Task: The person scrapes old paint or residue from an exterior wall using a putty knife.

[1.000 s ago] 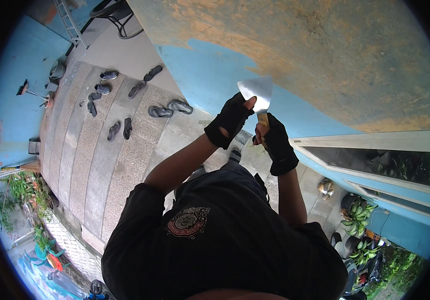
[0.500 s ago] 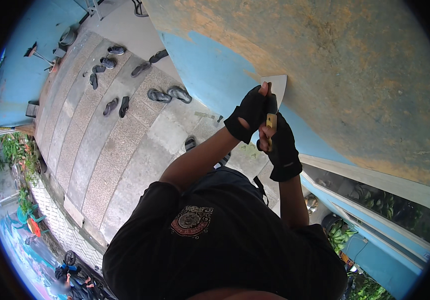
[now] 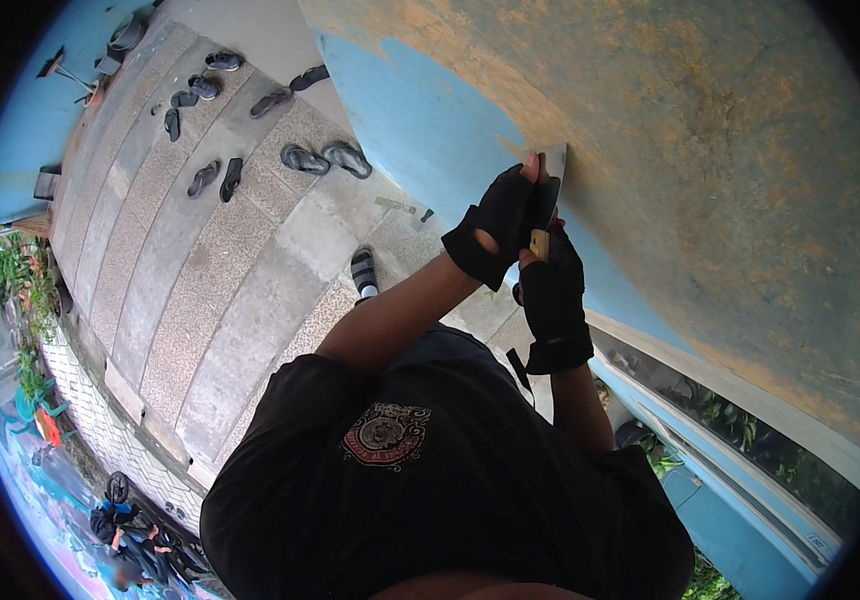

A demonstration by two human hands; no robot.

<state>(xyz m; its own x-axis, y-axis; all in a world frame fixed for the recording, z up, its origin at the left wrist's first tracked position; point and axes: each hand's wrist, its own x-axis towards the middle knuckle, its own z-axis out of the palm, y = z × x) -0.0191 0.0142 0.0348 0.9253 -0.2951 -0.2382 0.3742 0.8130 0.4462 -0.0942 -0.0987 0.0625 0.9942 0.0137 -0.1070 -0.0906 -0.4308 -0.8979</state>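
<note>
A putty knife with a wide, flat metal blade [image 3: 556, 160] and a yellowish wooden handle [image 3: 540, 244] stands against the wall [image 3: 690, 190], its blade seen almost edge-on. Around the handle is my right hand [image 3: 556, 305], closed, in a black fingerless glove. My left hand [image 3: 500, 228], gloved the same way, is closed on the upper part of the tool beside the blade, with a bare thumb up along it. The wall is patchy: light blue paint at the lower part, mottled brown-grey with orange stains above.
Several sandals and shoes [image 3: 302, 159] lie on the striped stone paving [image 3: 240, 270] to the left. One sandalled foot [image 3: 364, 270] shows beside my left arm. A window ledge [image 3: 750, 400] runs at the right. A person by a motorcycle [image 3: 130, 535] is far off at the lower left.
The putty knife has turned, so its blade shows narrower than before. Both hands remain on it, and my right hand has shifted slightly. My view has moved a little, sliding the paving up and left.
</note>
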